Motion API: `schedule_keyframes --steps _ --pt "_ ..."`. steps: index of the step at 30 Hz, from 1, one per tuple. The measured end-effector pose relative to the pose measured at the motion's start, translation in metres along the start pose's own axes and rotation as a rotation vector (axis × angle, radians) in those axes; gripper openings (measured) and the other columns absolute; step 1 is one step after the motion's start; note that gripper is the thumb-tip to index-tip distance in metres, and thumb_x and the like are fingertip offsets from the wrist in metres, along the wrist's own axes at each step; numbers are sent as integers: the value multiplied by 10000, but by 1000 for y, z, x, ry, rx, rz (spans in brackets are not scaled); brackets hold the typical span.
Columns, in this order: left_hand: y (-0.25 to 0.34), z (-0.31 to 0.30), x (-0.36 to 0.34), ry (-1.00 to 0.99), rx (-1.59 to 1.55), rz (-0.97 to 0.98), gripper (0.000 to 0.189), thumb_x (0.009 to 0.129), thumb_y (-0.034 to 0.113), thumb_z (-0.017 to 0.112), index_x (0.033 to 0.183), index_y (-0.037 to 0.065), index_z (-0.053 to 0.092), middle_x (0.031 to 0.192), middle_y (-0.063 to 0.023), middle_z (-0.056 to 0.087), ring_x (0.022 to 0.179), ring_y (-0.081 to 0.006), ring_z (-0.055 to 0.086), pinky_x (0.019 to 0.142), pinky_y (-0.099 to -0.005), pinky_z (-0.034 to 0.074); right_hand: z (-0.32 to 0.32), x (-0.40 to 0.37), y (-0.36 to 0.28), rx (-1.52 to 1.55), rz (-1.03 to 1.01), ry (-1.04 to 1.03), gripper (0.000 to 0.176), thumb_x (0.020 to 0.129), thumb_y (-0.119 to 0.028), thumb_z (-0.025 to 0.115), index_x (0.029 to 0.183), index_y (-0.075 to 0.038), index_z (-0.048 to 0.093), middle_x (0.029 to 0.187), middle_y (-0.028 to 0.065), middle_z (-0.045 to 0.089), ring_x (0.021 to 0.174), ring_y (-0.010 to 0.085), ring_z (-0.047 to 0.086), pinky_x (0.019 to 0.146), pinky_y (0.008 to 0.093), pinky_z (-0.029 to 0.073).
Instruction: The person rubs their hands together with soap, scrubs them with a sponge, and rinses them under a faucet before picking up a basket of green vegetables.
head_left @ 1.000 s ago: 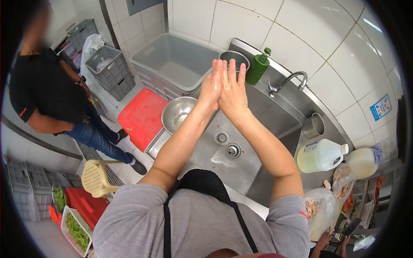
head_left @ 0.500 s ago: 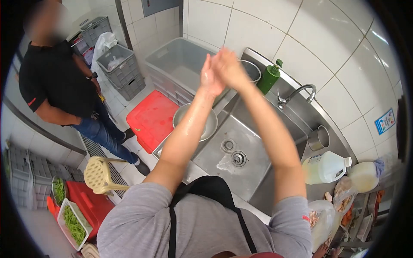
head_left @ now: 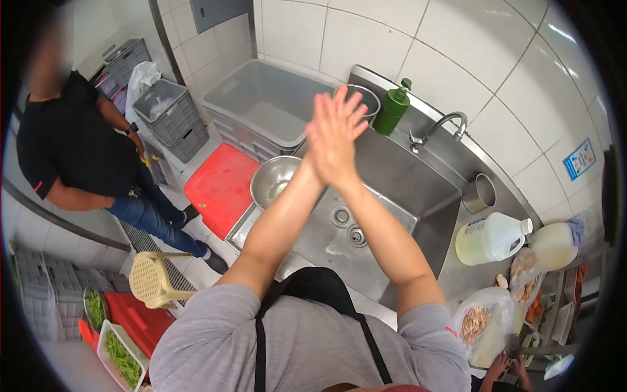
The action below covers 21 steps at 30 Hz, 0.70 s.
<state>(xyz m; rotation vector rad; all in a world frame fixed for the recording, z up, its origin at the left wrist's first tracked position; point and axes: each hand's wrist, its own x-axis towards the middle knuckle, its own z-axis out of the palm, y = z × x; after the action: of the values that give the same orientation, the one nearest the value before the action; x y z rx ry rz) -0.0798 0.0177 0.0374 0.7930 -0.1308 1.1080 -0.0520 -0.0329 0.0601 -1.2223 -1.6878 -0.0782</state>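
Sink (head_left: 405, 176), steel, fills the middle of the view. It is set in a steel table (head_left: 450, 281) against a white tiled wall (head_left: 392, 32). Basin looks wet, and a drain (head_left: 356, 235) sits in its floor.

Grey tub (head_left: 261, 104) stands just left of the sink, on stacked grey crates. Another person in a black shirt (head_left: 72, 144) stands on the floor far left, well apart from the sink. Red crate (head_left: 222, 183) sits low, beside the sink's left edge. Pale plastic stool (head_left: 151, 281) is on the floor below it, near a tray of green beans (head_left: 121, 356).

White jug (head_left: 490, 238) of yellowish liquid lies on its side on the table right of the basin. Steel bowl (head_left: 274, 179) rests at the sink's left rim.

Left hand (head_left: 319, 147) and right hand (head_left: 346, 127) are raised above the basin, pressed palm to palm. Fingers (head_left: 356, 108) are stretched out and spread, grasping nothing. Both are motion-blurred, forearms shiny and wet. In the picture they overlap a steel pot (head_left: 367, 98) at the sink's back corner. Cannot tell how far they are from it.

Green soap bottle (head_left: 392, 108) stands upright just right of the pot, near the tap (head_left: 439, 125). Steel cup (head_left: 480, 193) sits on the ledge right of the tap.
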Motion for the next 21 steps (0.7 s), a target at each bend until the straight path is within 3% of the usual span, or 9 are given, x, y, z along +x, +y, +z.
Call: schedule_keyframes --steps 2,3,5,7,9,11,12,19,21 --pt "-8 36 -16 78 98 -68 617 840 527 225 1345 197 95 1394 -32 133 1262 -244 178 960 -420 249 -10 20 43 -23 116 -2 469 858 -292 344 1283 -97 301 1315 160 287 1234 379 180 980 528 103" --pt "-12 53 -24 36 30 -43 597 848 401 372 1343 195 108 1371 -59 192 1212 -221 284 902 -414 335 -23 29 49 -140 248 -29 461 836 -288 370 1263 -115 346 1302 161 312 1237 362 187 990 515 103" --pt "-36 41 -26 196 319 26 689 790 202 541 1338 186 123 1285 -97 336 1113 -212 407 832 -405 406 -28 29 46 -832 143 -256 462 812 -273 401 1231 -77 392 1279 158 345 1239 327 208 996 502 112" --pt "-24 36 -20 310 151 -114 666 733 131 593 1278 103 211 1191 -114 404 1041 -220 457 808 -377 421 -17 4 68 -1058 -256 -356 452 796 -235 410 1196 -26 405 1185 155 439 1175 316 326 962 508 226" --pt "-13 25 -12 418 -16 -239 643 675 59 644 1217 21 300 1098 -130 473 968 -228 508 784 -349 436 -16 -9 75 -1164 -312 -355 456 770 -201 439 1162 32 419 1039 194 520 1027 325 471 930 492 286" --pt "-8 7 -7 436 -68 -521 657 707 77 628 1265 66 282 990 -116 557 884 -219 554 770 -364 456 -28 -10 47 -973 -247 -605 480 738 -181 470 1143 74 432 966 189 570 909 299 551 894 503 324" --pt "-4 2 -4 356 -32 -586 398 729 114 618 1083 7 473 899 -123 581 813 -206 577 744 -344 466 -36 -12 39 -1013 -464 -453 392 690 -159 509 1006 73 526 790 162 600 711 283 584 769 444 427" --pt "4 18 -4 257 5 -626 296 819 312 512 800 22 571 775 -119 583 678 -187 588 594 -304 491 -64 2 54 -192 -956 -466 165 637 -127 580 746 -20 517 679 78 529 600 271 509 668 371 442" --pt "-6 0 10 -466 -840 -864 523 832 483 403 626 18 528 656 -95 549 460 -196 534 408 -254 449 -48 -4 45 211 -524 249 213 613 -80 618 786 -16 511 720 69 541 632 257 519 679 333 451"
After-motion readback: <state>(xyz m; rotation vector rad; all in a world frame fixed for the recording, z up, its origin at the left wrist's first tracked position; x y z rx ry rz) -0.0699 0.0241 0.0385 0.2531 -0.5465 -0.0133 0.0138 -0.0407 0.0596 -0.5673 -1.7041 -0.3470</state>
